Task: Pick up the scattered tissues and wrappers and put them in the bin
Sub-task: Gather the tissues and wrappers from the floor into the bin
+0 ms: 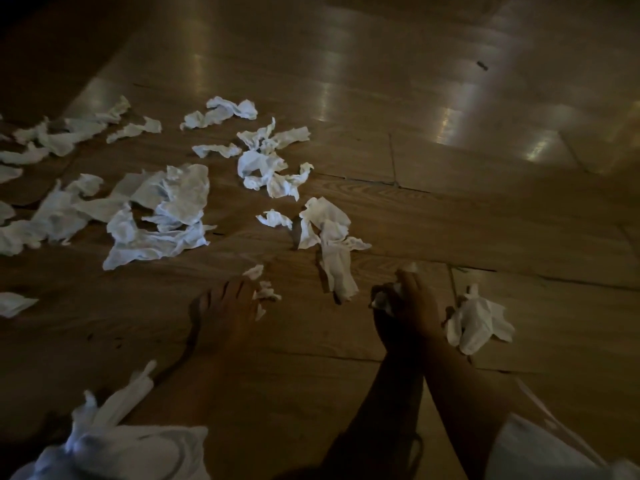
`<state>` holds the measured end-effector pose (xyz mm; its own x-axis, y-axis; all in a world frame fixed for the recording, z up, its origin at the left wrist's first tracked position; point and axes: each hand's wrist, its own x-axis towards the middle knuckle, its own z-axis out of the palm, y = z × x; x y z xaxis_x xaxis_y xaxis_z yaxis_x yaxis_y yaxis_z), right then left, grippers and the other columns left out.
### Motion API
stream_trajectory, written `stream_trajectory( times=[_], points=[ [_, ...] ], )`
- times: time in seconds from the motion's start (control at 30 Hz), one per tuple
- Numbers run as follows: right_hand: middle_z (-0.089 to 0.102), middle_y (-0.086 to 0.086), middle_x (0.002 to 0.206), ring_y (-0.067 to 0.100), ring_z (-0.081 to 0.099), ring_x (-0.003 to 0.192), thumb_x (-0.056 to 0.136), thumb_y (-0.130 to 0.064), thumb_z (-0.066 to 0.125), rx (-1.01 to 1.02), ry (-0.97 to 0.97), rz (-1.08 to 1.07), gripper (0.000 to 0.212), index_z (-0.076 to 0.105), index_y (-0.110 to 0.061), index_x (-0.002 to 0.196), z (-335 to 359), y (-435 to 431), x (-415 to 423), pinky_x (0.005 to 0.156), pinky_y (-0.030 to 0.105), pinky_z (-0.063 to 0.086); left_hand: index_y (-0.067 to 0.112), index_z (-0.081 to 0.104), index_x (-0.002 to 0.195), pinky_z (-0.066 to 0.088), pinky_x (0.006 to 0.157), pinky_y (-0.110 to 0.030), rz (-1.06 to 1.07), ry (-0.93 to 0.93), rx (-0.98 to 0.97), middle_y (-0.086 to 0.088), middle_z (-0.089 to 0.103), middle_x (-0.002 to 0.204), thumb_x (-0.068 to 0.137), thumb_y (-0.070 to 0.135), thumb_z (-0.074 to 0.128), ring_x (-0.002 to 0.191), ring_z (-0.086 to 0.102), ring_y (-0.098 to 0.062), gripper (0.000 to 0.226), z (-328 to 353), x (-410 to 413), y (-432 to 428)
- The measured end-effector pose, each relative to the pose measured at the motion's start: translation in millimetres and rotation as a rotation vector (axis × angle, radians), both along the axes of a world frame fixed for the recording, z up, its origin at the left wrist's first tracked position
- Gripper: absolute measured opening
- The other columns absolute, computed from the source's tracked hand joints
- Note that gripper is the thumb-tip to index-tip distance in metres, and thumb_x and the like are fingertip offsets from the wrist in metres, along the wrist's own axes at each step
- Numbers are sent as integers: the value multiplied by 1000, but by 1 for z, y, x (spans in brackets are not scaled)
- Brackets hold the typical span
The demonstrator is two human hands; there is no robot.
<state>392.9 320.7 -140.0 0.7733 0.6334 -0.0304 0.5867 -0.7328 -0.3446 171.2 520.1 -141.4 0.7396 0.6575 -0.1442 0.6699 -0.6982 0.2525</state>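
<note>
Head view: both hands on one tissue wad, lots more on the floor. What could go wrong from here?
1. The left hand and right hand both grip the tissue wad; reaching for the nearby tissue could shed pieces.
2. The bare foot sits beside small scraps; a step could scatter them.
3. The light is dim and no bin is in view; the dark scrap far off could get missed.

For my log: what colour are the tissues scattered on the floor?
White; the tissues stand out on the brown wooden floor. Head view shows it best.
</note>
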Motion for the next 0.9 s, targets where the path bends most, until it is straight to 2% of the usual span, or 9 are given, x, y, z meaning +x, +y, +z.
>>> stream_trajectory(
  times=[0.13,0.2,0.3,0.37,0.47,0.6,0.7,0.83,0.9],
  points=[
    [58,3,98,20,56,88,91,-18,54,443,-85,-325,24,56,-7,113,28,-17,-1,78,35,43,16,50,129,37,98,-48,54,-127,-164,-11,52,132,95,27,45,117,52,-31,36,4,-3,2],
    [56,8,113,26,52,104,93,-20,50,321,-181,-549,28,57,-12,119,30,-40,17,90,36,31,21,42,135,40,100,-46,118,-184,-247,-10,50,135,97,33,39,120,50,-29,40,7,0,5],
    [42,15,137,37,34,127,96,-38,41,-71,-41,-712,37,58,-18,122,11,-69,32,104,48,25,23,40,136,41,97,-42,199,-187,-307,-9,51,134,98,39,32,119,50,-28,42,24,7,2],
    [33,12,146,38,24,135,94,-51,33,-150,21,-632,47,52,-25,129,-4,-74,27,107,52,25,24,43,135,41,95,-39,190,-164,-356,-7,52,133,96,44,33,118,51,-26,44,36,10,-4],
    [32,10,148,35,28,134,89,-51,46,-162,13,-497,51,47,-23,131,-13,-56,5,107,48,27,25,45,133,37,87,-29,218,-158,-477,-5,54,131,95,47,35,115,52,-22,45,57,10,-7],
    [62,17,111,39,56,98,83,-44,41,-24,-127,-115,46,65,-10,102,-5,-20,-28,82,43,43,16,55,124,37,62,-4,285,-245,-592,1,60,118,96,35,42,84,47,-3,36,69,-1,-3],
    [62,10,103,27,58,91,84,-39,48,243,23,-2,38,64,-10,103,8,18,-32,74,31,42,8,59,119,32,49,8,422,-358,-574,-6,62,117,97,30,43,67,40,1,36,73,-17,-2],
    [45,0,123,14,47,108,91,-35,53,320,220,4,38,49,-19,126,14,89,-39,85,32,45,3,63,108,44,63,-5,513,-381,-540,-14,66,109,95,27,48,73,59,-9,32,67,-44,17],
    [43,8,132,23,48,114,90,-36,54,188,211,64,43,46,-20,129,12,109,-43,91,37,46,-1,62,107,47,85,-34,601,-432,-481,-21,65,107,93,28,51,95,62,-33,35,66,-61,29]
  ],
)
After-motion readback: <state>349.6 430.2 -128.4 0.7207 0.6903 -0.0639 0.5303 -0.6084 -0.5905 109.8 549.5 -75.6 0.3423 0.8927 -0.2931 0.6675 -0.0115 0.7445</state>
